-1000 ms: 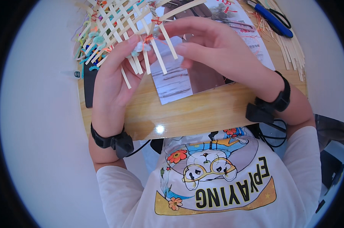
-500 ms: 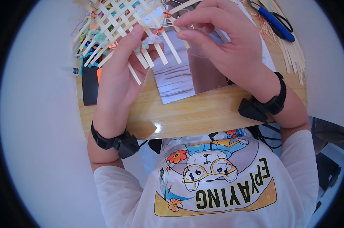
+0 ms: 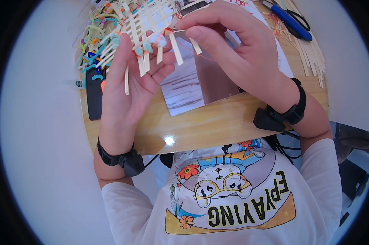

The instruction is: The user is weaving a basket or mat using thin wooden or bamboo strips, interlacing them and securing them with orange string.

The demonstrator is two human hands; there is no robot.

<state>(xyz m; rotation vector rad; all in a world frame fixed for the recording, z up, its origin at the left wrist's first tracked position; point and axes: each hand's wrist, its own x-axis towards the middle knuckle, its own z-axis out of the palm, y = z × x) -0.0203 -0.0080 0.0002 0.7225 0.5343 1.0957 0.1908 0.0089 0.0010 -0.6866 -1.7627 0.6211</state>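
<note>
A loose lattice (image 3: 151, 16) of pale flat wooden strips is tilted up at the top of the view. My left hand (image 3: 129, 79) holds its near edge, thumb on the near side and fingers behind. Fluffy white and mint tufts (image 3: 156, 39) and a red-orange thread knot (image 3: 168, 31) sit along this edge. Close by the knot, my right hand (image 3: 245, 53) pinches thumb and forefinger at the lattice's right corner; what lies between the tips is too small to make out. A thin red thread (image 3: 209, 59) trails from the edge beneath this hand.
Blue-handled pliers (image 3: 294, 23) lie at the upper right beside a bundle of loose wooden strips (image 3: 313, 59). Colourful fuzzy stems (image 3: 95, 41) crowd the upper left, above a dark flat object (image 3: 94, 98). A glossy printed sheet (image 3: 184, 92) lies on the wooden table (image 3: 209, 126).
The lattice has tipped and shifted slightly up and left, and shows more edge-on. My left hand has turned, its fingers showing more below the strips. The right hand stays pinched, moved slightly left.
</note>
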